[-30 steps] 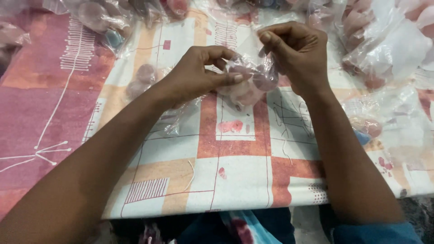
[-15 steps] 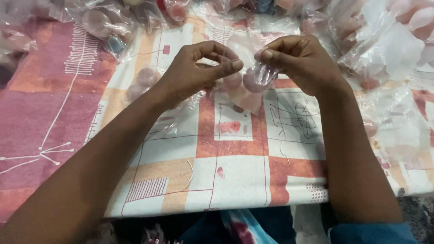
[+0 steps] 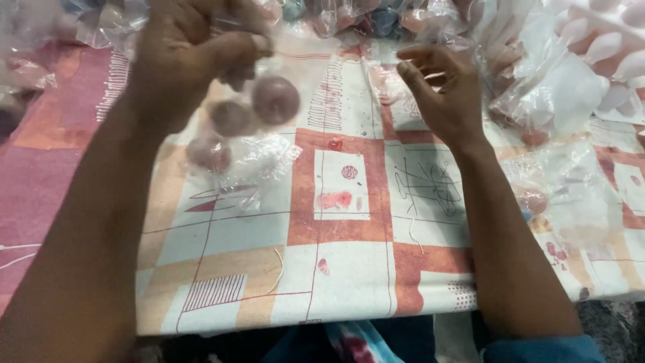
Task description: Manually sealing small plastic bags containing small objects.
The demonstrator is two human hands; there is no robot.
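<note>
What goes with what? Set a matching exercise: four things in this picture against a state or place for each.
1. left hand
2. right hand
3. round pink piece
4. patterned cloth

a. open, fingers spread, holding nothing
b. lies flat beneath both arms
c. held high, pinching a clear bag
d. hangs below the pinching fingers, apparently inside the bag

Pairs: 1-c, 2-a, 3-d, 4-b

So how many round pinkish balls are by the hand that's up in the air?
3. One ball hangs just under the left hand, a second sits lower left of it, and a third lies lowest. They're blurred; the far bags may hide more.
</note>
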